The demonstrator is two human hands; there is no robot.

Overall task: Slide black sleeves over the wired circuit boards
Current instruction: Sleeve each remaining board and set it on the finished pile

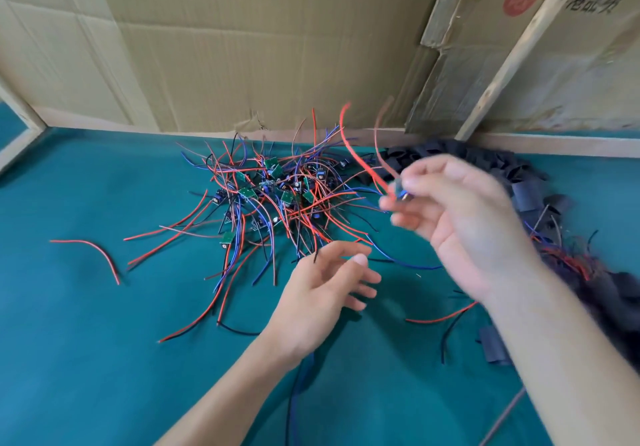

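Head view: right hand [460,217] pinches a blurred board [398,192] at its fingertips, red wire [356,154] trailing up-left. Left hand [329,286] relaxed, empty, below. Sleeves [519,175] lie just beyond the right fingers, nearer that hand.

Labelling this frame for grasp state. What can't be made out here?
- Head view, right hand: motion blur smears the fingers; it pinches a small wired board, but details and any sleeve on it are unreadable.
- Pile of black sleeves: partly hidden behind the right hand and forearm, cut off at the right edge.
- Heap of wired boards: too tangled and small to count.
- Left hand: whether it touches the wires is unclear.
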